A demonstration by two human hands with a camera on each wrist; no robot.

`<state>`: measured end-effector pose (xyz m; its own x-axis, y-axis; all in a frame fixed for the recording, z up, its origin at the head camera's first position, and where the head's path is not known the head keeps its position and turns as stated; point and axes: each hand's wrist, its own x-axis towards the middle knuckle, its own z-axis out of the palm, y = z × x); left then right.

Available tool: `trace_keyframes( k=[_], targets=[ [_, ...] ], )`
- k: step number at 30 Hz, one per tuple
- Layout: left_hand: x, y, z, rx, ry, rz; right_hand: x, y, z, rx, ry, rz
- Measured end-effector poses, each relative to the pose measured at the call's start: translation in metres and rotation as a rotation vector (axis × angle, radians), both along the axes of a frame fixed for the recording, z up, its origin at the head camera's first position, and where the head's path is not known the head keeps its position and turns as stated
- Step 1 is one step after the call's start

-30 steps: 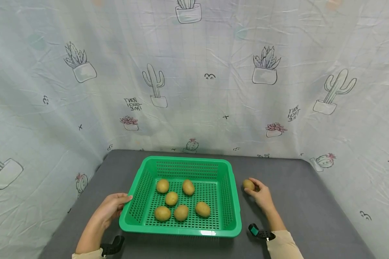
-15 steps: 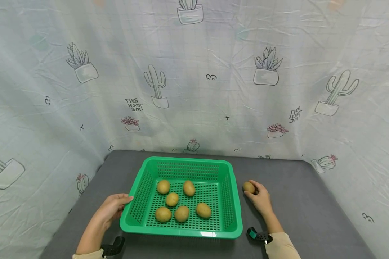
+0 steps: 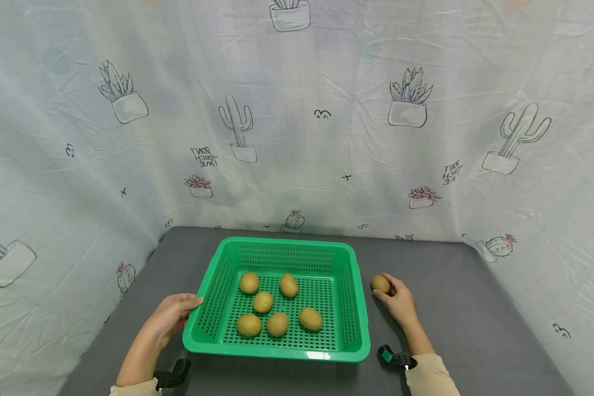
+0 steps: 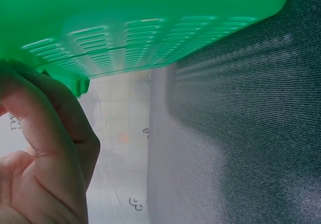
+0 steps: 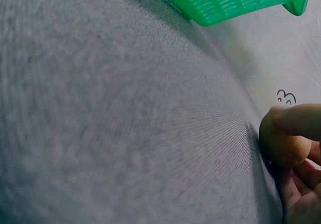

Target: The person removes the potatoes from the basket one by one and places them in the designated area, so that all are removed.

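Observation:
A green plastic basket with slotted walls stands on the grey table, and several potatoes lie spread over its floor. My left hand grips the basket's left rim, thumb on top; in the left wrist view that hand has its fingers bent under the rim. To the right of the basket, my right hand holds one more potato at the table surface. The right wrist view shows thumb and fingers around this potato, partly covering it.
The grey table extends around the basket on all sides. A pale curtain with cactus drawings hangs behind and at both sides. Black bands sit at both wrists.
Almost nothing differs; the head view shifts slightly. Both hands stay in place, the left on the basket rim and the right at the potato.

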<state>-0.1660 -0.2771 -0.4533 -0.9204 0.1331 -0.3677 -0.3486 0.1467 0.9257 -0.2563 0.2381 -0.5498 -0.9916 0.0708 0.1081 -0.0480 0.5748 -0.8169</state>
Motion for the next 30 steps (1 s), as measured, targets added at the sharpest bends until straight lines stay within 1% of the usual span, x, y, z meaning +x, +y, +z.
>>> trace_keyframes(
  k=[9, 17, 20, 23, 30],
  targets=[
    [-0.0002, -0.0004, -0.0007, 0.005, 0.0, 0.003, -0.0006, 0.0013, -0.002, 0.047, 0.07, -0.007],
    [-0.0001, 0.0001, -0.0015, 0.003, 0.0, 0.011, 0.0015, 0.0009, -0.003, 0.038, 0.078, -0.01],
    [0.0002, 0.0011, -0.0012, -0.005, -0.003, 0.024, 0.0031, 0.0005, -0.0026, 0.036, 0.091, -0.01],
    [0.0003, 0.0016, -0.0003, -0.006, -0.004, 0.027, 0.0043, 0.0005, -0.0012, 0.038, 0.089, -0.006],
    [0.0009, 0.0011, 0.001, 0.006, -0.007, 0.027, 0.0052, 0.0012, 0.0017, -0.004, 0.037, 0.022]
  ],
)
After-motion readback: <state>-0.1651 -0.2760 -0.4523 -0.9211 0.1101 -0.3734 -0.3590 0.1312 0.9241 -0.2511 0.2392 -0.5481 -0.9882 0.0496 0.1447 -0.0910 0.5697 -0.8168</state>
